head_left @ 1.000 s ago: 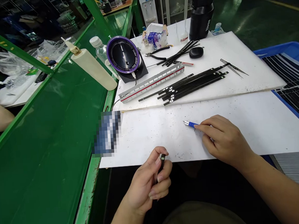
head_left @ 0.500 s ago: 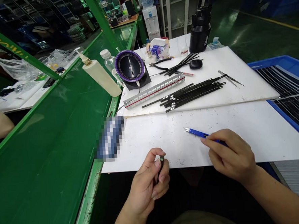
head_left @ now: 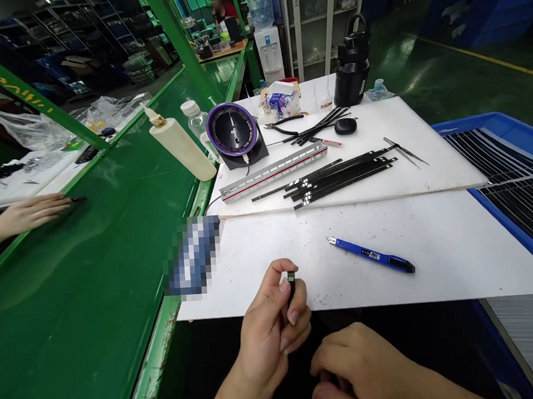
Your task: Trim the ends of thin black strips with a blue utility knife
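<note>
My left hand [head_left: 274,331] is closed, with a thin black strip [head_left: 291,277] pinched between thumb and fingers. The strip's upper end, with a small pale patch, pokes out near the index fingertip; its lower part is hidden by the fingers. My right hand [head_left: 358,368] is below the table's front edge, close to the left hand. Its fingers are loosely curled, apart from the thumb, and nothing shows between them. A blue utility knife [head_left: 370,254] lies on the white table sheet [head_left: 260,239], its blade end pointing left.
Black strips [head_left: 341,178] lie beside tweezers [head_left: 405,152] and a slotted metal bar [head_left: 274,174] on a white board [head_left: 428,180]. Behind are a purple-rimmed fan [head_left: 232,129], pliers [head_left: 284,125] and a black bottle [head_left: 351,68]. A blue bin [head_left: 478,195] stands right. Another person's hand [head_left: 37,212] is left.
My right hand has let go of the utility knife, leaving it on the table, and has moved down and left toward my left hand. Another person's hand has come in over the green surface.
</note>
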A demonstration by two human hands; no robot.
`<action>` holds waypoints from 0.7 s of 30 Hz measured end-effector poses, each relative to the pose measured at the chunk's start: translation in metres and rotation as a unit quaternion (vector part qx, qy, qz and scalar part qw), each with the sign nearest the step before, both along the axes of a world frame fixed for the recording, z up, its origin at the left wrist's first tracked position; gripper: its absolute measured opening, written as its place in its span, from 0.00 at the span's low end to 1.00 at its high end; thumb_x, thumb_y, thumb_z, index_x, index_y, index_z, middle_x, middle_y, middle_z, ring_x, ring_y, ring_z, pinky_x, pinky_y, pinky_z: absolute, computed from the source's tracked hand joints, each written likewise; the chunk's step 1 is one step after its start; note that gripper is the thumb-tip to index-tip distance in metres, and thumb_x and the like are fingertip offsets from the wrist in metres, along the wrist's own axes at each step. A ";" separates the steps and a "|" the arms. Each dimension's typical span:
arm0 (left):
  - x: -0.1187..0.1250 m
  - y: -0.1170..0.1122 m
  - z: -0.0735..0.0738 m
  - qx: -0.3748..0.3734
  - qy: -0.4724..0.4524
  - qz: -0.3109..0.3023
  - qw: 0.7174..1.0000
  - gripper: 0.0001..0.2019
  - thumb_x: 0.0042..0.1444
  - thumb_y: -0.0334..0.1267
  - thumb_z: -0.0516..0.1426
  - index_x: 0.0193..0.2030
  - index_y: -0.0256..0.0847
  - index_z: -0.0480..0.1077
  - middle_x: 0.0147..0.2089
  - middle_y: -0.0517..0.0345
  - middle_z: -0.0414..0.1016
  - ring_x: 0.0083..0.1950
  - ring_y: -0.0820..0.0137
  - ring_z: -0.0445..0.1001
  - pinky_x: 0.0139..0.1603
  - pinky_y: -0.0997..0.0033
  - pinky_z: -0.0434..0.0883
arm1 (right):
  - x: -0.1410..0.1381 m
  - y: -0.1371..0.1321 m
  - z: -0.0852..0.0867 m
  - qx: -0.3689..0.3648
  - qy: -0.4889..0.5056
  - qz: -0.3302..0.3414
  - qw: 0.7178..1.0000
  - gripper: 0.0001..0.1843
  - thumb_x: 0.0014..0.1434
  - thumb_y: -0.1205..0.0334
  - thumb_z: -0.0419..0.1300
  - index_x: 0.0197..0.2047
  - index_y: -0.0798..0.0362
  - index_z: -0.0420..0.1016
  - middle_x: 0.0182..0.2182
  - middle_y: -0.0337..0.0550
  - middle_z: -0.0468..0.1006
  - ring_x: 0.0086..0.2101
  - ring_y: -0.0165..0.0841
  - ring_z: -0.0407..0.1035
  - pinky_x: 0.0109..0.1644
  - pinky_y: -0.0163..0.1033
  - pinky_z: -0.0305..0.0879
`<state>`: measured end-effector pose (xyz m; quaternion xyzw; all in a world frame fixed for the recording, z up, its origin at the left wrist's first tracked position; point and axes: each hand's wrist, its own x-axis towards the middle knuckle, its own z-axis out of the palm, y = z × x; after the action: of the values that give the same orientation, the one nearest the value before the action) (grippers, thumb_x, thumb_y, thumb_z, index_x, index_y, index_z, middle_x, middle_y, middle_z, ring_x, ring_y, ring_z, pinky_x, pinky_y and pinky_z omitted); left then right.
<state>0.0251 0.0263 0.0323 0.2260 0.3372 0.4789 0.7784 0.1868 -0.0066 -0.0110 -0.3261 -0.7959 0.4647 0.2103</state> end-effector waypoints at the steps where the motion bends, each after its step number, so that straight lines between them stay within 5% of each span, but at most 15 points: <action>1: 0.000 0.000 0.000 -0.003 0.000 0.002 1.000 0.05 0.67 0.40 0.50 0.46 0.48 0.65 0.23 0.70 0.58 0.14 0.84 0.40 0.13 0.86 0.45 | -0.003 0.000 -0.004 -0.010 0.003 0.016 1.000 0.07 0.56 0.60 0.62 0.37 0.53 0.78 0.26 0.37 0.78 0.24 0.29 0.69 0.29 0.34 0.60; 6: 0.004 -0.001 0.000 -0.028 0.033 0.009 0.999 0.11 0.66 0.42 0.51 0.54 0.46 0.65 0.21 0.70 0.58 0.14 0.83 0.40 0.13 0.84 0.45 | -0.019 -0.008 -0.027 -0.048 0.007 0.043 0.998 0.07 0.56 0.58 0.63 0.35 0.53 0.79 0.27 0.39 0.79 0.25 0.30 0.69 0.28 0.32 0.59; 9: 0.006 0.001 0.000 -0.032 0.047 0.016 0.998 0.12 0.66 0.43 0.52 0.54 0.44 0.66 0.21 0.70 0.59 0.14 0.83 0.40 0.12 0.83 0.45 | -0.024 -0.013 -0.032 -0.146 0.053 0.030 0.987 0.09 0.56 0.58 0.60 0.31 0.53 0.78 0.25 0.38 0.78 0.24 0.30 0.69 0.28 0.32 0.58; 16: 0.002 0.008 -0.002 -0.028 0.009 0.022 0.999 0.15 0.65 0.41 0.54 0.56 0.43 0.68 0.23 0.69 0.62 0.14 0.84 0.43 0.12 0.84 0.48 | -0.029 -0.018 -0.022 -0.420 0.206 -0.026 0.883 0.14 0.59 0.53 0.60 0.35 0.57 0.76 0.33 0.47 0.81 0.34 0.37 0.77 0.37 0.37 0.69; 21: -0.002 0.005 0.001 0.000 0.032 0.054 0.998 0.12 0.64 0.41 0.56 0.50 0.39 0.74 0.27 0.66 0.66 0.14 0.87 0.47 0.12 0.84 0.52 | -0.034 -0.016 -0.015 -0.442 0.253 -0.017 0.861 0.13 0.57 0.56 0.63 0.40 0.57 0.75 0.36 0.48 0.81 0.37 0.38 0.77 0.41 0.39 0.69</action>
<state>0.0233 0.0311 0.0328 0.2227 0.3739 0.5127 0.7401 0.1528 -0.0231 -0.0257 -0.2693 -0.4211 0.8304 0.2462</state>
